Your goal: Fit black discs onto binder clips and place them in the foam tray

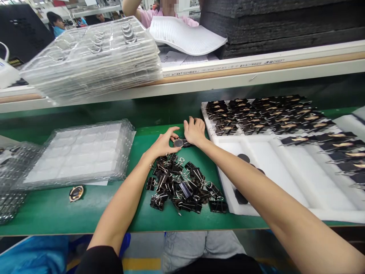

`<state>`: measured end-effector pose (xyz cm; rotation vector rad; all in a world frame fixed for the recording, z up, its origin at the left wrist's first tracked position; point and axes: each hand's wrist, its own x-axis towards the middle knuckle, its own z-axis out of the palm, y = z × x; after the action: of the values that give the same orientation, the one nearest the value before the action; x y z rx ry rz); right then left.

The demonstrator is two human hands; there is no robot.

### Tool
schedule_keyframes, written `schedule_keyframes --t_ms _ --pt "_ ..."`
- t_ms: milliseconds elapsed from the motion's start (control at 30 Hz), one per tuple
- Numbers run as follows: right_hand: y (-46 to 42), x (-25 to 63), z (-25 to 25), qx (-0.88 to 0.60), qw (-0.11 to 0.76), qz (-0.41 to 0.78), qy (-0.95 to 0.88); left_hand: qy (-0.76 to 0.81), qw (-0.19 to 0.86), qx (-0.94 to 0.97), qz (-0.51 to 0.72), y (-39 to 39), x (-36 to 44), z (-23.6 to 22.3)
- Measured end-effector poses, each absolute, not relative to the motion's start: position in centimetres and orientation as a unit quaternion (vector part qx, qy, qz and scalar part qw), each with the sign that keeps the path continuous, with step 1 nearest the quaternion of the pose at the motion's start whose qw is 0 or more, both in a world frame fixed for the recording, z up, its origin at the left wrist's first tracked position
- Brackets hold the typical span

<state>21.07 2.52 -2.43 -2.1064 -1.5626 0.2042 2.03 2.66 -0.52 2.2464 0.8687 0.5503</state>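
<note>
Thumb and fingers of my left hand curve around a small round watch-like part with a dark face and a metallic rim. Touching its right side is a black binder clip. My right hand lies against that clip with bent fingers, its grip partly hidden by the back of the hand. Just below both hands, a heap of black binder clips with silver wire handles spreads over the green table. Another gold-rimmed watch-like part lies alone at the left.
Clear plastic trays are stacked at the left. At the right, a white foam tray holds rows of clipped parts and black discs. The shelf above carries more clear trays; a person sits behind it.
</note>
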Motion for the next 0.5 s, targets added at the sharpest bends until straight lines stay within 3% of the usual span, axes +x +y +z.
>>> schedule_keyframes --t_ms 233,500 --pt "2.65 21.20 -2.47 -0.776 0.256 0.082 -0.570 0.316 0.370 0.842 0.235 2.64 2.06 -0.54" --pt "2.67 21.03 -1.74 -0.783 0.275 0.123 -0.544 0.317 0.342 0.851 0.241 2.87 2.34 -1.06"
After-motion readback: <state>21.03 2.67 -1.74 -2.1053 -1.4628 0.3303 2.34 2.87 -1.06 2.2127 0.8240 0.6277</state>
